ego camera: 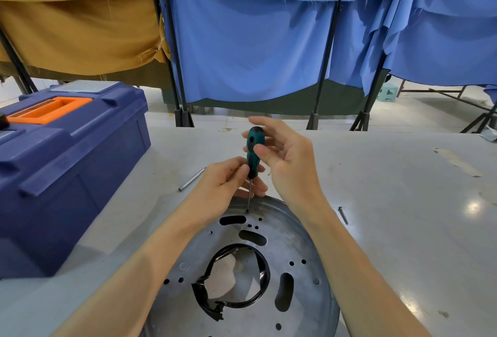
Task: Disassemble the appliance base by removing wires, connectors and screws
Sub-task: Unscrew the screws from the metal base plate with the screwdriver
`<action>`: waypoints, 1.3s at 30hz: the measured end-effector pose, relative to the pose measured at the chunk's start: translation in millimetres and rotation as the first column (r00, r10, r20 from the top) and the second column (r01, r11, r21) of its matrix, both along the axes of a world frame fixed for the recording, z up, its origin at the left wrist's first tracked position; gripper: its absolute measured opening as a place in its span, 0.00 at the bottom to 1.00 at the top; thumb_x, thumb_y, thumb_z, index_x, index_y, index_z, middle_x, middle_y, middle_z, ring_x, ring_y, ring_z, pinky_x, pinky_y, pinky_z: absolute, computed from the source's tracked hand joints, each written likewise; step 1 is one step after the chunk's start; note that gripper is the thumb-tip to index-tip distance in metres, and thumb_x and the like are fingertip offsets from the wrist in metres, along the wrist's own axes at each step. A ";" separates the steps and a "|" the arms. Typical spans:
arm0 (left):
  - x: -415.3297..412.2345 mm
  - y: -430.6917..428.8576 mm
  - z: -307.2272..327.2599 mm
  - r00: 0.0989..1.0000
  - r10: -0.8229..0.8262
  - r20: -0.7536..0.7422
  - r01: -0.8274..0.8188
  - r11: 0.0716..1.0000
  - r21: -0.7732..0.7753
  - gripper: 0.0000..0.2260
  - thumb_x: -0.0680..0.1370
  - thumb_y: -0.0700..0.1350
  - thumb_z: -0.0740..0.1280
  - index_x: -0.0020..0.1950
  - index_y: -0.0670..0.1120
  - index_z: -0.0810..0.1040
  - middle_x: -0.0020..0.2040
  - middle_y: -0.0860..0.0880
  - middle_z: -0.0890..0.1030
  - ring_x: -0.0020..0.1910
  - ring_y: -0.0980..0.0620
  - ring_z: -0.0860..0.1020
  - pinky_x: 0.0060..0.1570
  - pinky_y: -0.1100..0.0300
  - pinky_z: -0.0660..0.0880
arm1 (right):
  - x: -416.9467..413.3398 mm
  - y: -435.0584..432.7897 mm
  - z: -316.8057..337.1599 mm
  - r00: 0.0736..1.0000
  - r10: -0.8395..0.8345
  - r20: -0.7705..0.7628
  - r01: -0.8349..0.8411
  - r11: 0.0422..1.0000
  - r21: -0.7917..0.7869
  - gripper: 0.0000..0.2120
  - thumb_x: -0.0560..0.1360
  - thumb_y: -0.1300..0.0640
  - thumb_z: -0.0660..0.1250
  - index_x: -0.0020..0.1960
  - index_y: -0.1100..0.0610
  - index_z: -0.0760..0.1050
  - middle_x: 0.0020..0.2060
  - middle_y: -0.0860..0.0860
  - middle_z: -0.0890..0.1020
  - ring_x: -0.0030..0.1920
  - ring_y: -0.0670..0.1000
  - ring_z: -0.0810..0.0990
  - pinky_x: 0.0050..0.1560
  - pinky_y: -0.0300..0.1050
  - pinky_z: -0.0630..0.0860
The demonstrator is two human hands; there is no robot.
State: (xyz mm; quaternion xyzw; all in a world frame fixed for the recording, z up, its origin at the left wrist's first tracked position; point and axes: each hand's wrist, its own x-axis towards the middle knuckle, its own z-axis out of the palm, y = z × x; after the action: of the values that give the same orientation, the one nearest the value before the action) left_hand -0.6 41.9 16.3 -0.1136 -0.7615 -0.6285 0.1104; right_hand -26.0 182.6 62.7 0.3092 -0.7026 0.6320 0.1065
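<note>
Blue drapes (255, 49) and a mustard drape (80, 27) hang on black frames behind a pale grey table (390, 202).

**Containers**
- Toolbox (61, 164): dark blue with an orange handle (51, 109), standing on the left part of the table. The lid is closed, so the contents cannot be seen.

**Task item**
- Appliance base (293, 245): a round metal disc lying flat at the near edge of the table, between the two forearms. It has slots and small holes.
- A black wire (258, 296) loops round the central opening, with black tape wrapped on its near left end.
- One screw (316, 280) sits in the right part of the disc.

**Hand pose**
- Screwdriver (253, 154): teal and black handle, held almost upright. Its tip meets the far part of the disc.
- Left hand (228, 180): thumb and curled fingers pinch the lower end of the handle, where the shaft begins.
- Right hand (285, 156): thumb pressed on the front of the upper handle, with fingertips wrapped behind it. The index finger is stretched out free above the handle top.

**Surroundings**
- A thin metal rod (192, 179) lies on the table just left of the left hand.
- A loose long screw (343, 215) lies just right of the disc, beside the right forearm.
- A strip of tape residue (454, 162) marks the far right of the table.
- Both forearms cross the near rim of the disc.
</note>
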 end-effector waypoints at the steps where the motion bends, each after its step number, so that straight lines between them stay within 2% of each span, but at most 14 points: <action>1: 0.1 -0.5 0.1 1.000 0.006 -0.010 -0.006 1.000 -0.007 0.09 0.83 0.39 0.58 0.53 0.44 0.77 0.42 0.46 0.85 0.43 0.47 0.84 0.48 0.54 0.81 | 0.8 -0.8 0.1 1.000 0.012 -0.010 -0.012 1.000 0.008 0.17 0.76 0.67 0.66 0.61 0.51 0.77 0.52 0.51 0.82 0.53 0.49 0.81 0.58 0.52 0.79; 3: 0.0 -2.1 -0.3 0.999 0.035 -0.036 -0.036 0.999 -0.015 0.05 0.80 0.39 0.64 0.55 0.44 0.76 0.41 0.46 0.84 0.41 0.47 0.84 0.45 0.58 0.81 | 2.2 -2.9 -0.6 0.999 0.007 -0.036 -0.006 0.999 0.044 0.14 0.74 0.60 0.71 0.57 0.48 0.77 0.51 0.48 0.80 0.51 0.44 0.79 0.56 0.46 0.78; 6: 1.1 -3.7 1.1 0.999 0.026 -0.042 -0.028 0.998 -0.052 0.14 0.75 0.49 0.70 0.57 0.45 0.75 0.41 0.50 0.84 0.43 0.49 0.84 0.47 0.57 0.81 | 0.2 -3.5 -1.4 0.997 -0.051 -0.062 0.055 0.997 0.060 0.16 0.73 0.60 0.72 0.58 0.46 0.77 0.52 0.48 0.78 0.49 0.43 0.77 0.51 0.37 0.76; 11: -0.2 -1.3 -0.6 1.000 -0.014 0.014 0.014 0.999 0.038 0.07 0.81 0.41 0.60 0.54 0.46 0.78 0.43 0.47 0.85 0.45 0.46 0.84 0.47 0.56 0.80 | 0.2 -1.3 0.5 0.999 -0.018 -0.030 0.018 1.000 0.000 0.18 0.76 0.68 0.65 0.58 0.48 0.75 0.51 0.51 0.82 0.52 0.48 0.80 0.54 0.49 0.80; 13: -2.0 -3.8 -2.2 0.999 0.034 -0.018 -0.034 0.999 0.003 0.05 0.80 0.41 0.64 0.54 0.44 0.76 0.42 0.47 0.85 0.42 0.46 0.84 0.46 0.56 0.81 | 1.5 -2.7 0.1 0.999 -0.003 -0.053 0.005 0.999 0.032 0.14 0.76 0.62 0.68 0.56 0.45 0.75 0.52 0.48 0.80 0.52 0.44 0.78 0.53 0.43 0.79; 15: -0.4 -3.8 -0.2 0.997 0.063 -0.038 -0.065 0.997 -0.040 0.12 0.76 0.47 0.70 0.56 0.45 0.75 0.41 0.50 0.84 0.41 0.49 0.84 0.45 0.56 0.81 | 1.0 -3.8 -0.7 0.997 -0.035 -0.074 0.040 0.997 0.068 0.15 0.74 0.59 0.72 0.57 0.44 0.77 0.53 0.47 0.77 0.50 0.43 0.77 0.52 0.39 0.77; 17: 1.3 -1.8 1.0 0.999 0.016 -0.038 -0.017 1.000 -0.017 0.12 0.76 0.50 0.67 0.57 0.48 0.76 0.43 0.50 0.84 0.43 0.47 0.84 0.47 0.53 0.81 | -0.5 -2.9 -1.0 0.997 -0.053 -0.062 0.056 0.997 0.046 0.20 0.73 0.63 0.72 0.61 0.46 0.77 0.51 0.48 0.78 0.49 0.44 0.78 0.52 0.39 0.77; 20: 1.2 -0.7 0.2 1.000 -0.015 -0.016 0.016 0.999 0.043 0.08 0.82 0.42 0.60 0.56 0.49 0.78 0.44 0.46 0.85 0.44 0.44 0.84 0.48 0.51 0.81 | -1.9 -0.4 -0.3 0.999 -0.026 -0.025 0.026 1.000 0.012 0.22 0.74 0.69 0.67 0.62 0.48 0.76 0.51 0.49 0.82 0.50 0.46 0.81 0.54 0.45 0.79; 23: 0.1 -2.3 -1.2 0.999 0.026 -0.042 -0.025 1.000 0.014 0.05 0.79 0.42 0.65 0.53 0.45 0.78 0.42 0.45 0.84 0.42 0.45 0.84 0.46 0.52 0.81 | 0.6 -2.6 -0.4 0.998 -0.006 -0.063 0.009 0.999 0.049 0.17 0.75 0.64 0.68 0.57 0.44 0.76 0.50 0.45 0.81 0.51 0.45 0.79 0.55 0.44 0.78; 25: 1.0 -1.7 -0.1 0.997 0.060 -0.056 -0.062 0.998 -0.029 0.10 0.75 0.48 0.69 0.54 0.46 0.77 0.43 0.46 0.84 0.41 0.47 0.85 0.45 0.53 0.82 | 1.5 -4.5 -0.5 0.996 -0.027 -0.083 0.033 0.997 0.072 0.16 0.73 0.59 0.73 0.55 0.43 0.76 0.50 0.46 0.79 0.49 0.45 0.78 0.53 0.40 0.77; 27: 1.2 -0.1 0.2 0.999 0.029 -0.036 -0.029 0.999 -0.021 0.10 0.77 0.49 0.65 0.56 0.47 0.77 0.44 0.46 0.85 0.43 0.46 0.84 0.47 0.53 0.82 | 0.5 -3.4 -0.2 0.996 -0.051 -0.076 0.054 0.997 0.048 0.17 0.71 0.62 0.73 0.55 0.45 0.77 0.49 0.48 0.79 0.47 0.45 0.78 0.51 0.39 0.77; 32: -0.2 -2.2 -2.4 1.000 0.020 -0.004 -0.020 1.000 0.006 0.08 0.82 0.41 0.60 0.51 0.44 0.79 0.40 0.46 0.85 0.43 0.45 0.84 0.48 0.54 0.81 | 1.1 0.4 1.5 1.000 0.023 -0.006 -0.023 1.000 0.000 0.18 0.75 0.70 0.65 0.57 0.50 0.77 0.49 0.49 0.83 0.51 0.49 0.81 0.54 0.51 0.79; 36: -0.2 -3.7 0.6 0.997 0.069 -0.046 -0.070 0.997 -0.016 0.08 0.77 0.43 0.69 0.54 0.44 0.78 0.42 0.44 0.84 0.41 0.48 0.84 0.43 0.59 0.81 | 2.8 -3.5 0.6 0.998 -0.010 -0.067 0.014 0.998 0.069 0.16 0.72 0.60 0.73 0.56 0.45 0.77 0.51 0.48 0.78 0.49 0.45 0.77 0.52 0.39 0.76; 39: 1.4 -1.0 2.0 0.999 0.018 -0.029 -0.017 1.000 0.018 0.07 0.80 0.43 0.62 0.55 0.47 0.78 0.44 0.45 0.85 0.45 0.45 0.84 0.48 0.53 0.81 | 0.5 -0.9 1.2 0.999 -0.024 -0.025 0.024 0.999 0.026 0.18 0.73 0.66 0.71 0.58 0.48 0.77 0.48 0.48 0.80 0.47 0.46 0.80 0.51 0.40 0.79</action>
State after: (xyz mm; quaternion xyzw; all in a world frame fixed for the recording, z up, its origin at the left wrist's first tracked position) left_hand 0.7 40.9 18.3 -0.1150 -0.7552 -0.6325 0.1278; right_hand -25.5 181.8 63.9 0.3097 -0.7132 0.6176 0.1185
